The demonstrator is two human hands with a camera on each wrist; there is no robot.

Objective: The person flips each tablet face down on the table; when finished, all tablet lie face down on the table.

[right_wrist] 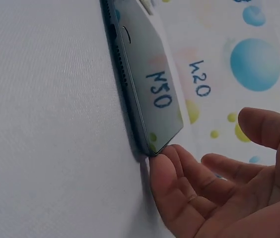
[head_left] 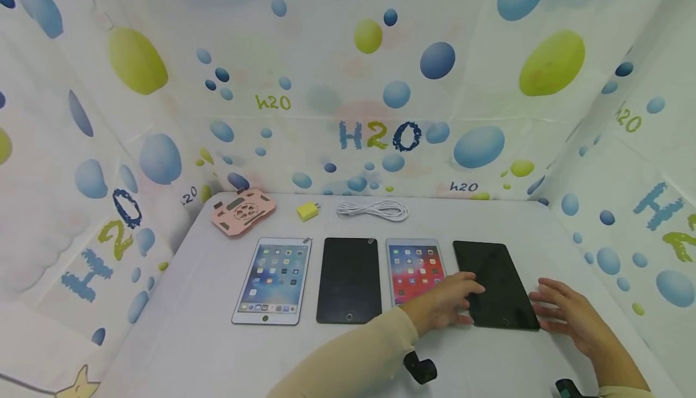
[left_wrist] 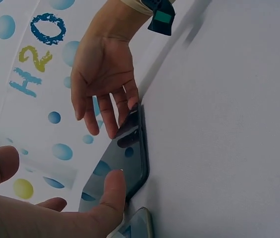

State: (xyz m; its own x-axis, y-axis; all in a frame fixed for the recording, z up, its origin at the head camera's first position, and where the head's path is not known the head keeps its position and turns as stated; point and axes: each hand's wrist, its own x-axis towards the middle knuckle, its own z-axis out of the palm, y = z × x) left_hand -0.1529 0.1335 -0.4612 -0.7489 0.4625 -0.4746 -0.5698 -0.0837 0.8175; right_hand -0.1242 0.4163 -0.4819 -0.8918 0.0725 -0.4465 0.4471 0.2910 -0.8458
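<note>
A black tablet with a dark, glossy screen (head_left: 496,280) lies flat at the right end of a row of tablets. At its left edge is my left hand (head_left: 443,304), its fingers spread and relaxed, partly over the neighbouring white tablet with a red and blue screen (head_left: 414,265). My right hand (head_left: 571,313) is at the black tablet's lower right side. In the right wrist view, fingertips of the right hand (right_wrist: 219,198) touch the tablet's corner (right_wrist: 155,141), without curling round it. Neither hand grips anything.
Further left lie another black tablet (head_left: 349,280) and a white tablet with a lit blue screen (head_left: 273,280). Behind them are a pink case-like piece (head_left: 241,212), a yellow charger plug (head_left: 307,211) and a coiled white cable (head_left: 375,209). Patterned curtains (head_left: 326,72) enclose the white table (head_left: 185,337).
</note>
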